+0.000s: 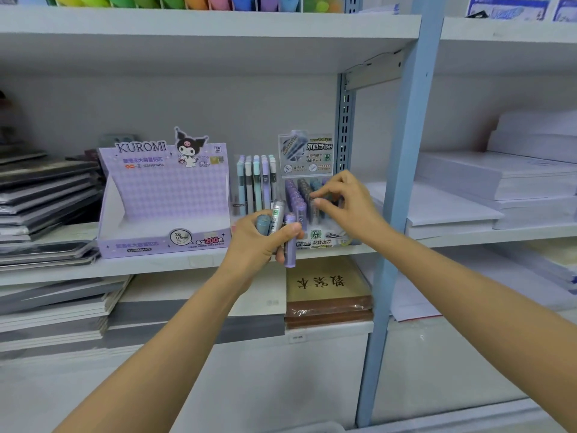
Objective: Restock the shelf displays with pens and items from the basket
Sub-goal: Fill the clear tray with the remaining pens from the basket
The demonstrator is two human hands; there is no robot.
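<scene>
Tubes were the worry here. Your left hand [259, 242] was curled round a loose bundle of refill tubes [278, 221], thumb across the front, held just in front of the shelf edge [199, 260], at about six o'clock from the pack of pens [256, 182]. One purple tube hung lower than the rest. It looked to me like the first that could slide out if you eased your grip.

Your right hand [346, 207], at two o'clock from the left, pinched the top of a grey tube [314, 211] between thumb and forefinger. That tube was inside the small display box [315, 242], where purple tubes stood in rows. Pushing it in at a slant could have tipped its neighbours, I'd judge, or nudged the light cardboard box backward on the shelf.

At nine o'clock from the pens stood the Kuromi box [162, 195], well clear of both hands. You had no basket that I could make out for certain.
</scene>
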